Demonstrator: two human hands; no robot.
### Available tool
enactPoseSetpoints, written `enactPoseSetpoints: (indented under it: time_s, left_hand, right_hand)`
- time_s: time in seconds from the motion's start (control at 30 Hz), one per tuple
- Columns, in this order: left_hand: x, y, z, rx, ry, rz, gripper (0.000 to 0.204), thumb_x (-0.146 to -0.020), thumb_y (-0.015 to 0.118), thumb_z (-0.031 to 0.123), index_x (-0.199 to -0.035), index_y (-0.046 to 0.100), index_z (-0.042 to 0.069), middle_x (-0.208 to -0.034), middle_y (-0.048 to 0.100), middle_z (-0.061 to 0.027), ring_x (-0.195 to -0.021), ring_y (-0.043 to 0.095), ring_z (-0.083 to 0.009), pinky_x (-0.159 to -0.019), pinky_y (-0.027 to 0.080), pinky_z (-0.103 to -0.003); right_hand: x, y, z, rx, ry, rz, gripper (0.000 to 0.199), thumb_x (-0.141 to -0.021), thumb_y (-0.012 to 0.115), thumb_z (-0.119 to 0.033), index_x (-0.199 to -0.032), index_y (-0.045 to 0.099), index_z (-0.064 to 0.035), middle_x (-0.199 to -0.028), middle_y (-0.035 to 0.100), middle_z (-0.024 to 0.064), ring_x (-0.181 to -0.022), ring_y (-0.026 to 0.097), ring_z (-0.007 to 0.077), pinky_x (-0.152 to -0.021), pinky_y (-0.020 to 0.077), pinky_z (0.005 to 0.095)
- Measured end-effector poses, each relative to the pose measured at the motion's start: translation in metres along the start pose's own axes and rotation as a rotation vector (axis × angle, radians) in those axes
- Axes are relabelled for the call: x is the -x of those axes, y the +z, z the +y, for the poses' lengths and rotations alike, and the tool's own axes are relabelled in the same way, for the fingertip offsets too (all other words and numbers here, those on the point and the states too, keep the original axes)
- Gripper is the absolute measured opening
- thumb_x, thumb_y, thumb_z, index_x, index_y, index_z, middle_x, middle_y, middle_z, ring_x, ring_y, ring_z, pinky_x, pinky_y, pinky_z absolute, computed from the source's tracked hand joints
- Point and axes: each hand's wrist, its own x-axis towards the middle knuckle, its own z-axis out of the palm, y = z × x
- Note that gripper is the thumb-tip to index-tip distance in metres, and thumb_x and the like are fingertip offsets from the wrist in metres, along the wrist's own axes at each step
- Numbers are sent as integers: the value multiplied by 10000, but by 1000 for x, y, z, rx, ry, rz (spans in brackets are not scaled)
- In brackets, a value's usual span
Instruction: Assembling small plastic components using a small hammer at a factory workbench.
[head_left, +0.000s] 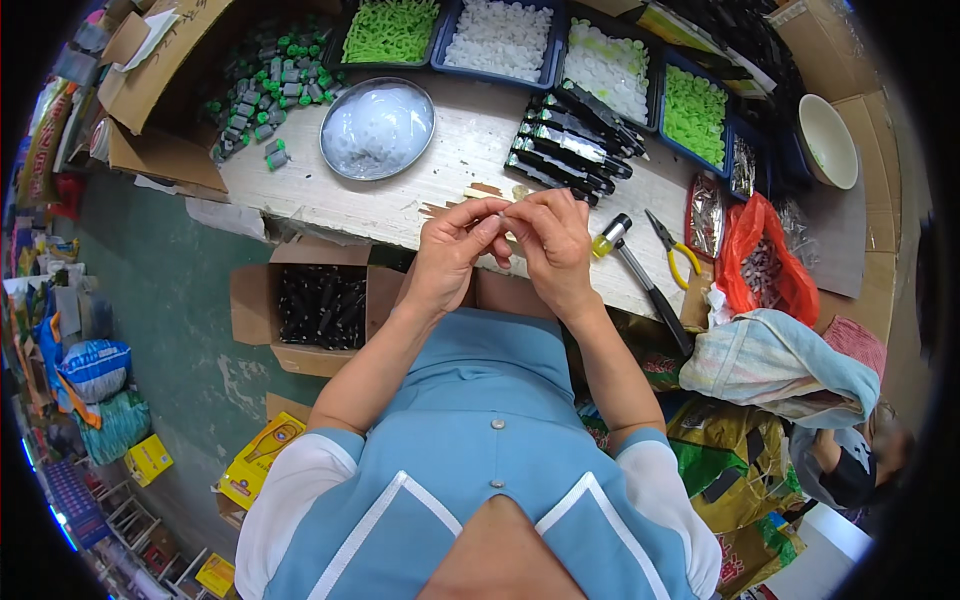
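My left hand [450,255] and my right hand [557,250] meet over the table's front edge, thumbs and fingers pinched together. Whatever small piece is between the fingertips is too small to name. Just beyond them lies a stack of black handle-like parts [565,150] with green and silver ends. To the right rests a hammer [655,300] with a yellow and black head and a dark grip. Pliers with yellow handles [685,262] lie beside it.
Blue and black trays [548,78] of green and white small parts line the back. A metal bowl [345,172] sits left of centre, near grey-green pieces [265,100]. At right are a red bag [790,270] and cloth [770,360]. An open carton [310,358] of black parts stands below.
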Motion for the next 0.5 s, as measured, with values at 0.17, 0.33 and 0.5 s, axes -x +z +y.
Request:
enactPoseSetpoints:
  time_s: [0.17,0.33,0.5]
  left_hand:
    - [-3,-1,-5,24,23,9,210,-868,542,60,-1062,572,-15,-849,614,-81,-653,571,-124,-577,506,-274]
    - [-7,-1,-8,-115,75,25,235,-850,568,43,-1079,577,-7,-804,590,-43,-628,558,-86,-567,498,-229]
    - [-19,-8,15,-679,201,98,209,-818,609,58,-1019,623,4,-784,519,-4,-593,468,-49,-519,413,-184]
  right_hand:
    - [1,9,2,59,5,35,111,-730,619,-67,-834,582,-78,-797,526,42,-761,489,213,-684,311,329]
    - [0,11,2,166,-19,63,83,-752,610,-57,-816,559,-63,-785,528,52,-759,485,222,-694,309,332]
    - [3,8,20,257,-5,-31,92,-739,613,-61,-798,543,-74,-808,528,48,-789,482,224,-714,307,348]
